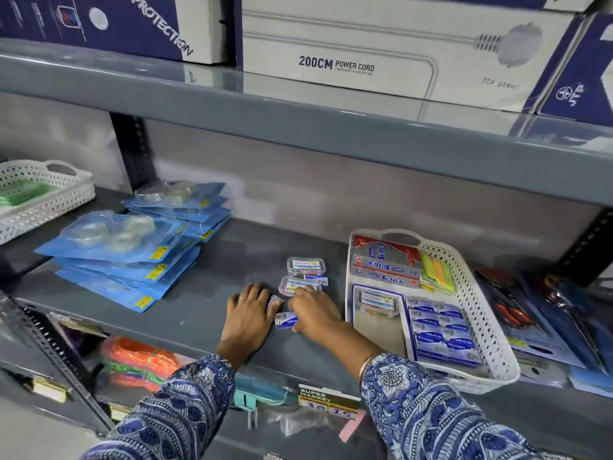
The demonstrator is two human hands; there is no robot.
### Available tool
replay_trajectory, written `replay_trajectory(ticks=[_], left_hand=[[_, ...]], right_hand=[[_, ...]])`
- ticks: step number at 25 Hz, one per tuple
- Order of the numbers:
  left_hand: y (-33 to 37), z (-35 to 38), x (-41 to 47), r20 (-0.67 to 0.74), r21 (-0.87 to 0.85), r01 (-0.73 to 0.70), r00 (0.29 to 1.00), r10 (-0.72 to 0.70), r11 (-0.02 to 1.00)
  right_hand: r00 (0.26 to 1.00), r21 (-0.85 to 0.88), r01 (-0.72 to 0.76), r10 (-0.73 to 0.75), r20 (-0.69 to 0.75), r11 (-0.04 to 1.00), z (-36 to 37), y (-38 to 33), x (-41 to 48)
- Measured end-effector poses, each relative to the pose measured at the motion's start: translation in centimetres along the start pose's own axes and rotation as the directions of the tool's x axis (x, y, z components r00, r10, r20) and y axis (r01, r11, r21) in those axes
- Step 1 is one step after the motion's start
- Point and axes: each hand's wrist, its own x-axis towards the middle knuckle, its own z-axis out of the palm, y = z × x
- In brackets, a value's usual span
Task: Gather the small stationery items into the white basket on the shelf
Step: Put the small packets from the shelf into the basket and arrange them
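Two small clear plastic boxes (306, 265) of stationery lie on the grey shelf, one behind the other, with a tiny blue-and-white box (318, 280) beside them. My left hand (248, 310) rests flat on the shelf with another tiny box (274, 301) at its fingertips. My right hand (313, 310) is curled over a small blue-and-white box (286, 319) and touches the nearer clear box. The white basket (491, 330) stands just right of my hands. It holds staple packs, sticky notes and a clear box.
Blue blister packs of tape (126, 250) are stacked to the left, with a second white basket (39, 197) at the far left. Scissors in packs (517, 313) lie right of the basket. Large cartons fill the shelf above. Orange cord sits on the shelf below.
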Motion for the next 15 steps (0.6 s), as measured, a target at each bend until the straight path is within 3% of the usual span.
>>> replay_trajectory(ticks=[9, 15], left_hand=[[-0.1, -0.1, -0.1, -0.033, 0.022, -0.03, 0.999, 0.03, 0.999], [-0.8, 0.6, 0.3, -0.048, 0.059, -0.053, 0.997, 0.056, 0.997]], right_hand=[[0.998, -0.014, -0.012, 0.011, -0.062, 1.0, -0.8, 0.3, -1.0], [0.981, 0.254, -0.063, 0.106, -0.16, 0.965, -3.7, 2.9, -4.9]])
